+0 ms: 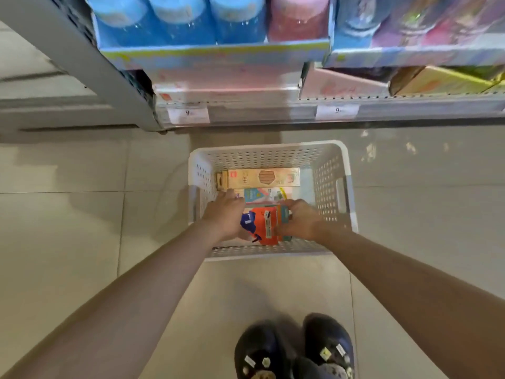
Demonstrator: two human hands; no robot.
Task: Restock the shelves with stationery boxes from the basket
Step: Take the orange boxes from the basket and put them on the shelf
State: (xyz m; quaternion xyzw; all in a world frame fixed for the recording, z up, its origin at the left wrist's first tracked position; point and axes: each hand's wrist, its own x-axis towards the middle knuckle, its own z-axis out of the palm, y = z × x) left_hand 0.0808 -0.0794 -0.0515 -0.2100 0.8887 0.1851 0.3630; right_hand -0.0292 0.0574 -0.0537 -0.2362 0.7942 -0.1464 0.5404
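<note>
A white perforated plastic basket [332, 170] stands on the tiled floor [68, 220], just in front of the lowest shelf [273, 110], at about 12 o'clock from the person's shoes [295, 348]. Both arms reach down into it.

The left hand [225, 214] is at the 9 o'clock side of the basket and the right hand [299, 218] at the 3 o'clock side. Between them is an orange stationery box [266, 227] with a blue part toward its left end. The left fingers [232, 194] are curled over the left end of this box, and the right fingers [287, 206] are closed around its right end together with a thin teal box [284, 214] that lies against it. So both hands are holding the orange box. I cannot tell if it is lifted or resting on the basket bottom.

Toward 12 o'clock from the hands, two more boxes lie flat in the basket: a pale blue and pink box [262, 194], partly hidden by the hands, and behind it a long beige pencil box [262, 178] marked HB, close to the far wall.

On the shelf edge are two white price labels [188, 114], one at 11 o'clock and one at 1 o'clock from the basket. Flat pink packs [226, 80] lie on this shelf, and a yellow-brown box [437, 80] lies at 2 o'clock. Higher up, blue and pink round containers [180, 20] stand in a display tray [213, 54].
</note>
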